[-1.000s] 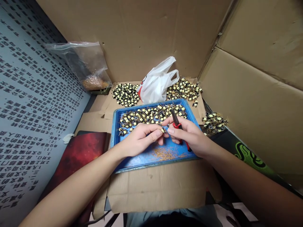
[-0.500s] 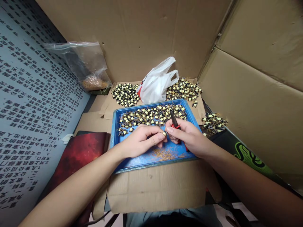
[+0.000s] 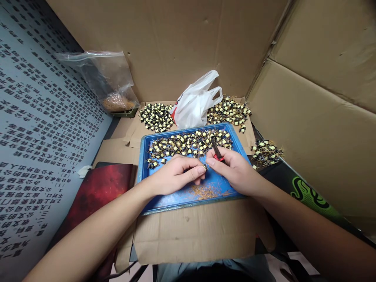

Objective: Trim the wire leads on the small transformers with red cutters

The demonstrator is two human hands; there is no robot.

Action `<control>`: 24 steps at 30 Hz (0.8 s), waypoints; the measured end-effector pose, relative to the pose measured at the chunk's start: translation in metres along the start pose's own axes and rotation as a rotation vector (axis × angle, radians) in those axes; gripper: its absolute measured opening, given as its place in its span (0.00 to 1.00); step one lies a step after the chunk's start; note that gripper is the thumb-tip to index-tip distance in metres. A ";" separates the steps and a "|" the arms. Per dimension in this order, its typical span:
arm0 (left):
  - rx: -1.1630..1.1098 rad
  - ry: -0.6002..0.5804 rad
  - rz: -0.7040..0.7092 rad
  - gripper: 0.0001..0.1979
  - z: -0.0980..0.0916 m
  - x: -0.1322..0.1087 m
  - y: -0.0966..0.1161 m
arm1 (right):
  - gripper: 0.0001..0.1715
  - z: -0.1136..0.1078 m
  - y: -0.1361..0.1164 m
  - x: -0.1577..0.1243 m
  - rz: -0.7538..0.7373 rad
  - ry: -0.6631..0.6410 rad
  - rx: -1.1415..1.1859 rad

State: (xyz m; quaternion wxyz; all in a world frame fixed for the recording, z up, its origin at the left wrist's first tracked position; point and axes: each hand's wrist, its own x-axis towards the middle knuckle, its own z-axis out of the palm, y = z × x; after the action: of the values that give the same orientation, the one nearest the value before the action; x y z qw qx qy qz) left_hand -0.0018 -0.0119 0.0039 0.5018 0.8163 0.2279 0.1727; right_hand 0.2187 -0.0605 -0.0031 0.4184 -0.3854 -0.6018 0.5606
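Between the thumb and fingers of my left hand [image 3: 183, 174] is a small transformer [image 3: 205, 167], black and yellow with thin wires; my fingertips cover most of it. My right hand [image 3: 232, 168] is closed around red-handled pliers [image 3: 216, 150], whose dark jaws point up and away. The right thumb and fingertips are close beside the small part; whether they touch its wires I cannot tell. Both hands are over a blue tray [image 3: 164, 207]. Many similar transformers [image 3: 176, 144] lie across its far half, and a heap of cut copper-coloured wire bits [image 3: 205, 191] lies near its front.
Behind the tray are two more piles of transformers [image 3: 156, 117] on cardboard, with a white plastic bag [image 3: 192, 105] between them. Another pile [image 3: 266, 152] sits at the right. A clear zip bag [image 3: 116, 86] stands back left. Cardboard walls [image 3: 173, 47] enclose the back and right.
The transformer in my left fingers has turned so less of its yellow side shows. My right hand has shifted slightly, and the pliers' red handles are now more hidden behind it.
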 end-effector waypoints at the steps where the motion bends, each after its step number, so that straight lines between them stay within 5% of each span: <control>1: 0.005 -0.007 0.002 0.21 0.000 0.000 0.000 | 0.13 0.001 0.000 -0.001 -0.015 0.019 -0.048; 9: -0.006 -0.023 0.015 0.20 -0.001 0.000 0.002 | 0.11 0.001 0.000 -0.004 -0.219 0.099 -0.400; 24: -0.023 -0.024 0.001 0.21 -0.001 0.000 0.003 | 0.10 0.000 0.002 -0.002 -0.197 0.088 -0.328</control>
State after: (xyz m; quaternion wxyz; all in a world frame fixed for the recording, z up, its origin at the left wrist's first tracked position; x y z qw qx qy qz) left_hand -0.0019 -0.0127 0.0069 0.5137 0.8127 0.2196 0.1656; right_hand 0.2194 -0.0618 -0.0052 0.4288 -0.4116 -0.7011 0.3939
